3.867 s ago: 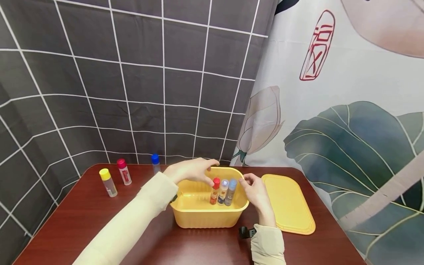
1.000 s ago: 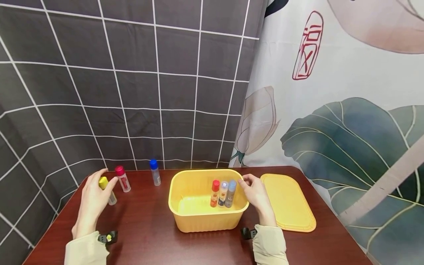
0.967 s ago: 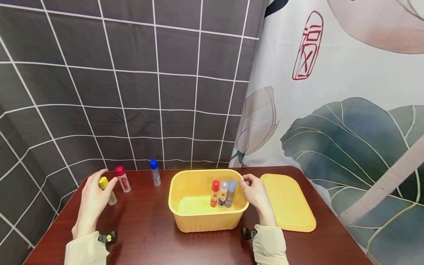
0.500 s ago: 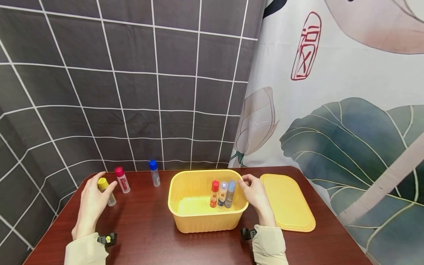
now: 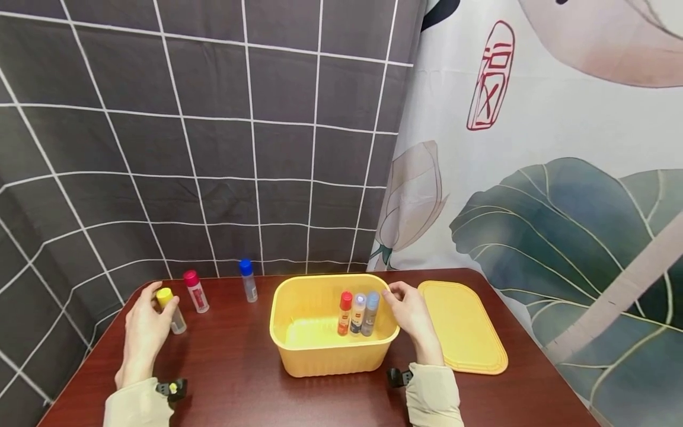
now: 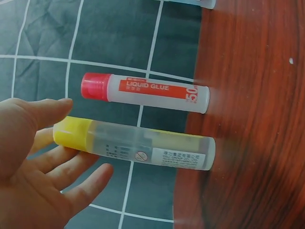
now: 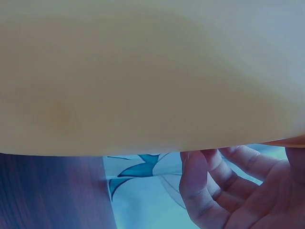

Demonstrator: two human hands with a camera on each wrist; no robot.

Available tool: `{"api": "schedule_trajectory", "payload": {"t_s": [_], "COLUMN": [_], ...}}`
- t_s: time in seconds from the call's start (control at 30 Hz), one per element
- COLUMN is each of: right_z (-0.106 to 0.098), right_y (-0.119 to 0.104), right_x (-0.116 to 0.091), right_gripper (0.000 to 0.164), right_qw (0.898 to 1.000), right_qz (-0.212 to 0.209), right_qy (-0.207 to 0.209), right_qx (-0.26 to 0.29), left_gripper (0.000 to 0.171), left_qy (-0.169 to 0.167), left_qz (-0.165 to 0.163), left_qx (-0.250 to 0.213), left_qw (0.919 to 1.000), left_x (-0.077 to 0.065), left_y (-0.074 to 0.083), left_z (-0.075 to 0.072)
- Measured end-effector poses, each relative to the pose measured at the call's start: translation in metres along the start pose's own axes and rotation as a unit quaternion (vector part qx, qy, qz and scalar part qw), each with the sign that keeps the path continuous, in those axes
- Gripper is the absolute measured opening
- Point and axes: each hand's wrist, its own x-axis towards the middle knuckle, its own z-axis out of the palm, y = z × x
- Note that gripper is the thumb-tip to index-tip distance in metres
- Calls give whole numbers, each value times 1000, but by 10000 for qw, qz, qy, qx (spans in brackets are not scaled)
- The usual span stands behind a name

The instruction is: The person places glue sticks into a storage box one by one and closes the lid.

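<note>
Yellow bottle cap (image 6: pixel 74 134), yellow tub (image 5: pixel 333 360), reddish table (image 5: pixel 267 403), grey cloth (image 5: pixel 220 148) with white grid

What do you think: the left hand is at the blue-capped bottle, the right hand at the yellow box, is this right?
Wrong bottle: the left wrist view shows the left hand at the yellow-capped bottle. The right hand is at the yellow box.

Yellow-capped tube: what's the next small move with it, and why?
Probably the left hand should close snugly on the cap, ready to lift. It sits around that cap, though whether it pinches is unclear; the tube stands on the table, and the box, its rim held by the right hand, has three tubes inside with room to their left.
</note>
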Motion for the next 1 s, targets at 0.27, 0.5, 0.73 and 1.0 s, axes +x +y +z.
{"api": "schedule_trajectory", "payload": {"t_s": [0.27,0.5,0.73,1.0], "right_z": [1,2,2,2], "right_y": [1,2,1,1], "right_x": [-1,1,1,1], "right_gripper": [18,17,17,18], "right_qw": [10000,10000,10000,10000], "right_qz": [-31,-37,27,6], "right_qy": [41,20,-2,-14], "right_qx": [-27,44,23,33], "left_gripper": [47,42,41,43], "left_qy": [-2,68,138,241], "left_qz": [-30,-52,-46,11], "left_qx": [59,87,161,207], "left_qw": [10000,9999,9998,9995], "left_x": [-1,-3,-3,-2], "left_y": [-5,-5,-1,8], "left_z": [3,2,1,-3]}}
